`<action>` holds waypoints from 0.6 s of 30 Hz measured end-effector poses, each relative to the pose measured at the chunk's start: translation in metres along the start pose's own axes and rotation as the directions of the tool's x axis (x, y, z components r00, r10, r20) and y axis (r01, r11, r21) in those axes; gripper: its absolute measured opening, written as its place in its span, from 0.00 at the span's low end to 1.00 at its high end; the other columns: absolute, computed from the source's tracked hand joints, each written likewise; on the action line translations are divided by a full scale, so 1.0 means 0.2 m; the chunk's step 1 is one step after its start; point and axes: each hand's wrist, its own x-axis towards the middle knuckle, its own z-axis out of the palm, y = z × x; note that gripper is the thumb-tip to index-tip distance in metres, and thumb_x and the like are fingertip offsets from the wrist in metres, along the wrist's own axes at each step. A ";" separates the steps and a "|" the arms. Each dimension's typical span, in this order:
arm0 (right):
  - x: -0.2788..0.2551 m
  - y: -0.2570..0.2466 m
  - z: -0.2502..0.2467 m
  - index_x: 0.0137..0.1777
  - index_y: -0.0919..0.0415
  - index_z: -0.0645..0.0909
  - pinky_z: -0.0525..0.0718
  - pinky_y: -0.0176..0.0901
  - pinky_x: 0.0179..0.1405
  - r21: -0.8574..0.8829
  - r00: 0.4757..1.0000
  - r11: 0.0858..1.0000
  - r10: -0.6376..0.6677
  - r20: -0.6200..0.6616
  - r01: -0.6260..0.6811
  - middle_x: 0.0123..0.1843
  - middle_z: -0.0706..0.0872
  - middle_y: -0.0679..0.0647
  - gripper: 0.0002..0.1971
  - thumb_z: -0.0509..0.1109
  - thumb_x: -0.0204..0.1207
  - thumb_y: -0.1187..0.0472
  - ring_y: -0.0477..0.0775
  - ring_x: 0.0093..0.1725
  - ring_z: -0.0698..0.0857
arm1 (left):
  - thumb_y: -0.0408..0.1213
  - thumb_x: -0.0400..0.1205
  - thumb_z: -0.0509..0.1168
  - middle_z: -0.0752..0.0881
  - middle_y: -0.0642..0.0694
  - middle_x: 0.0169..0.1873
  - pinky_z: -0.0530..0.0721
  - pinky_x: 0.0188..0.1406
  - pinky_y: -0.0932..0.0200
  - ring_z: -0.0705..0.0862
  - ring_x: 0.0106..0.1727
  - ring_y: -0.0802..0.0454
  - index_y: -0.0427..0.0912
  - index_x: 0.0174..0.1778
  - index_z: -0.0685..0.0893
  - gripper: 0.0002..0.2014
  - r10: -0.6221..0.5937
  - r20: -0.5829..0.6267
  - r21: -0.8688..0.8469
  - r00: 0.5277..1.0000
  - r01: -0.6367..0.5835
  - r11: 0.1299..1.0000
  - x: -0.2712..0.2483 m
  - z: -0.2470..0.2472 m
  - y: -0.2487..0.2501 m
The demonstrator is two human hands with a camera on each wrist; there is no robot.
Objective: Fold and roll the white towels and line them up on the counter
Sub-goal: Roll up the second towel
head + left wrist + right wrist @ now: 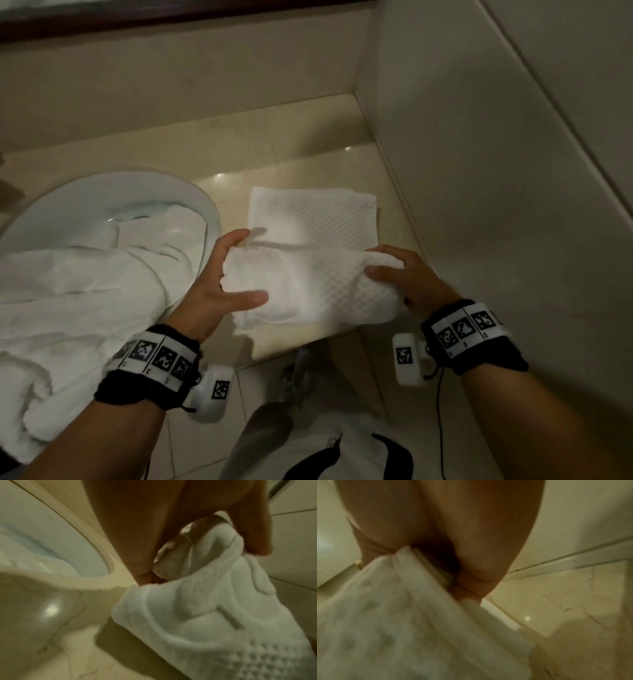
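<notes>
A white waffle-textured towel (pixel 310 240) lies folded flat on the beige marble counter (pixel 301 164), and its near part is rolled into a thick roll (pixel 308 287) by the counter's front edge. My left hand (pixel 222 274) grips the roll's left end, thumb on the near side and fingers over the far side. My right hand (pixel 397 270) grips the right end the same way. In the left wrist view the towel roll (pixel 205 601) shows an embossed pattern under my thumb. The right wrist view is blurred: the towel (pixel 402 615) sits under my palm.
A round white sink basin (pixel 191 195) sits left of the towel, with a heap of more white towels (pixel 78 291) spilling from it over the counter edge. A tiled wall (pixel 496 154) closes the right side. Floor tiles and my legs show below.
</notes>
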 end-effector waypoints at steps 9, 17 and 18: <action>0.03 0.00 -0.08 0.72 0.57 0.73 0.89 0.45 0.51 0.090 0.997 0.996 -0.030 0.076 0.023 0.66 0.84 0.52 0.45 0.85 0.51 0.58 0.49 0.63 0.86 | 0.52 0.62 0.80 0.91 0.50 0.55 0.85 0.38 0.50 0.89 0.53 0.48 0.60 0.61 0.86 0.29 -0.072 -0.134 0.020 0.988 0.075 0.997 0.09 0.02 0.00; 0.05 -0.03 -0.07 0.66 0.56 0.75 0.89 0.44 0.48 -0.013 0.992 0.993 -0.121 -0.028 0.121 0.59 0.85 0.49 0.38 0.84 0.56 0.50 0.47 0.58 0.87 | 0.62 0.80 0.68 0.91 0.58 0.56 0.81 0.64 0.53 0.88 0.60 0.53 0.51 0.60 0.87 0.22 -0.209 -0.220 -0.029 0.953 0.207 0.978 0.16 0.08 0.04; 0.06 -0.03 -0.07 0.67 0.57 0.74 0.89 0.42 0.45 -0.008 0.992 0.993 -0.117 -0.048 0.117 0.58 0.84 0.49 0.38 0.83 0.57 0.50 0.45 0.55 0.88 | 0.58 0.84 0.66 0.87 0.64 0.56 0.77 0.64 0.59 0.86 0.58 0.61 0.54 0.64 0.83 0.17 -0.228 -0.215 -0.058 0.950 0.221 0.974 0.17 0.09 0.04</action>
